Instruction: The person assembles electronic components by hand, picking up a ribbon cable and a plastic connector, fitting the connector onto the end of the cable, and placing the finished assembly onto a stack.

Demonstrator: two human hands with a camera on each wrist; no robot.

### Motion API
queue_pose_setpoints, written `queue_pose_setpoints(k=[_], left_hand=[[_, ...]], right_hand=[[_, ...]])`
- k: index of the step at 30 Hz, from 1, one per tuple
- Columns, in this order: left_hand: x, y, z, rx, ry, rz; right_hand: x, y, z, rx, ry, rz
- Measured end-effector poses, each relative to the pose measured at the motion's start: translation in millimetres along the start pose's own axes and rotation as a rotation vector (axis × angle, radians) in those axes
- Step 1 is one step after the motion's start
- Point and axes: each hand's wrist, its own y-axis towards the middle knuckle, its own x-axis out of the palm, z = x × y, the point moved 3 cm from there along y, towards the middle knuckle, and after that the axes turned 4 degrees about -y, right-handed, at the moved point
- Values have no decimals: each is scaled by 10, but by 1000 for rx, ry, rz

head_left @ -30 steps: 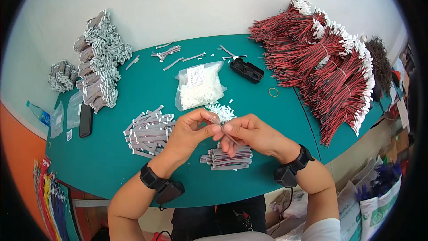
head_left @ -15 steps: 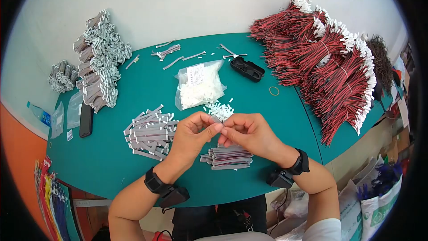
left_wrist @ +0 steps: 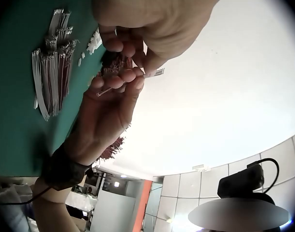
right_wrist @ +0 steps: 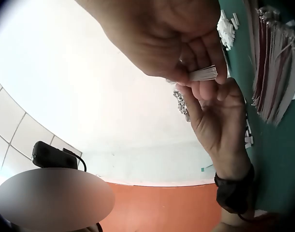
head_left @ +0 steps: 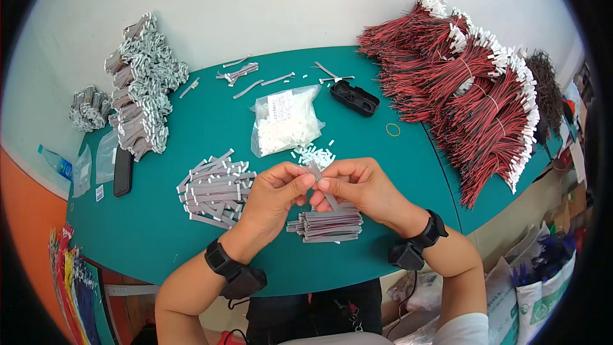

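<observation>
A short grey ribbon cable (head_left: pixel 332 200) is held between both hands above the table, its flat side showing in the head view. My right hand (head_left: pixel 365 186) pinches it between thumb and fingers; in the right wrist view its wire end (right_wrist: pixel 205 73) fans out slightly. Thumb and fingertips of my left hand (head_left: pixel 273 193) pinch the same cable right beside the right thumb. Below the hands lies a stack of grey ribbon cables (head_left: pixel 329 227). Just beyond the fingers is a heap of small white connector housings (head_left: pixel 313 154). Ribbon cables with white ends (head_left: pixel 214 190) spread left of the left hand.
A clear bag of white housings (head_left: pixel 287 129) lies behind the heap, with an open black case (head_left: pixel 354 100) to its right. Bundled red-black wires (head_left: pixel 447 89) fill the right side. Grey cable bundles (head_left: pixel 137 89) and a phone (head_left: pixel 123 172) are at left on the green table (head_left: pixel 396 160).
The ribbon cable has turned in the fingers, and more of its flat length now shows below the fingertips than half a second ago. Both hands have shifted only slightly.
</observation>
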Motion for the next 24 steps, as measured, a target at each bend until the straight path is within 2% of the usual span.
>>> queue_pose_setpoints(k=[3, 9, 12, 17, 24], left_hand=[[22, -12, 18, -6, -6, 27], [49, -26, 78, 198, 279, 30], [100, -50, 108, 264, 297, 50], [27, -26, 50, 80, 81, 70], [5, -26, 14, -73, -59, 80]], right_hand=[[-2, 3, 6, -9, 1, 0], [-4, -2, 9, -11, -65, 12], [2, 2, 23, -40, -66, 19], [2, -1, 26, -57, -53, 32], [11, -2, 11, -41, -38, 37]])
